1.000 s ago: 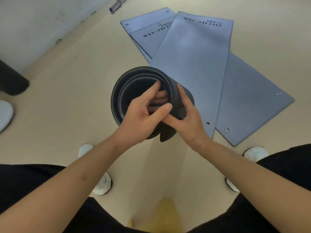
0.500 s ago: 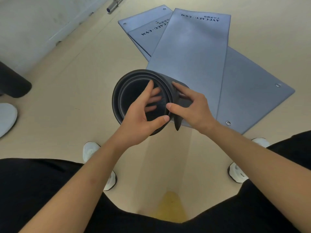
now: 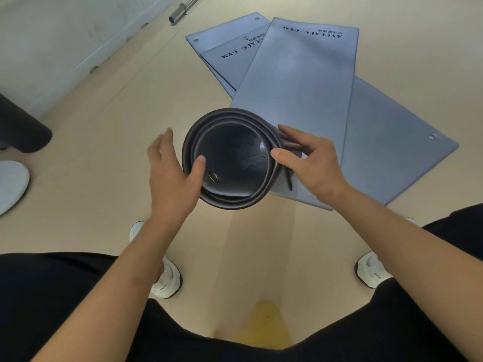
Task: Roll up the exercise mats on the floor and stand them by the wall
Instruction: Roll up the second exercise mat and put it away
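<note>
A dark rolled mat (image 3: 232, 199) stands on end in front of me, and I look down into its open coil. My left hand (image 3: 170, 178) holds the roll's left wall, thumb hooked over the rim inside and fingers along the outside. My right hand (image 3: 311, 160) grips the right side, thumb on the rim and fingers over the loose outer flap. Behind the roll, several grey-blue mats (image 3: 300, 82) lie flat on the floor, overlapping, with printed lettering at their far ends.
The pale wall (image 3: 52, 43) runs along the upper left, with a barbell end (image 3: 177, 15) at its foot. A dark rolled shape (image 3: 23, 129) and someone's white shoe (image 3: 10, 184) sit at the left edge. My own white shoes (image 3: 167, 280) stand on beige floor.
My left fingers came out of the roll's inside and now lie on its outer left side, thumb inside. My right hand shifted onto the outer flap. The coil looks wider.
</note>
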Available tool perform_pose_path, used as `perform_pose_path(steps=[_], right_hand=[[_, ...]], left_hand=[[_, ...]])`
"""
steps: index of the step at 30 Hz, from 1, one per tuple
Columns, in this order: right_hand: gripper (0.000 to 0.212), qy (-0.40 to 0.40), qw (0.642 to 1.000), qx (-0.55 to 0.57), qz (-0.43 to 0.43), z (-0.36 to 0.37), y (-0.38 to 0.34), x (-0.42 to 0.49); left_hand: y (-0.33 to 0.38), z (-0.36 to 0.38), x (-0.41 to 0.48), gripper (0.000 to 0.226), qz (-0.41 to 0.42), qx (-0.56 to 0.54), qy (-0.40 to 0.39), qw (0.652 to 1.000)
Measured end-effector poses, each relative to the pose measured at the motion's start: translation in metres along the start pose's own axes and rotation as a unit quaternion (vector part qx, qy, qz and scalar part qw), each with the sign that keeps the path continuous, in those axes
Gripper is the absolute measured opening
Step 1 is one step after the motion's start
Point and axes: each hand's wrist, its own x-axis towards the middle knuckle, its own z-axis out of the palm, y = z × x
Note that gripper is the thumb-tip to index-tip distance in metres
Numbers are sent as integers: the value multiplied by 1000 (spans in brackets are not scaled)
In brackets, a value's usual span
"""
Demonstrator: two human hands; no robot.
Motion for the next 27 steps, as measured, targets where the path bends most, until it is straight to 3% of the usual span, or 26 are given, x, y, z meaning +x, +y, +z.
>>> perform_pose_path(steps=[3, 6, 11, 17, 27], right_hand=[[55, 15, 1000, 7, 4, -5, -6, -1], [49, 28, 999, -33, -10, -4, -12, -7], [48, -2, 995, -98, 3, -3, -24, -22], [72, 7, 978, -207, -10, -8, -34, -15], [72, 25, 992, -119, 17, -58, -43, 92]], left_hand=[[-7, 5, 1, 50, -58, -79, -104, 990], [3, 10, 2, 28, -78, -184, -123, 972], [15, 13, 4, 31, -58, -213, -125, 967], [33, 19, 1, 39, -38, -247, -151, 956], [97, 42, 88, 27, -64, -240, -115, 962]])
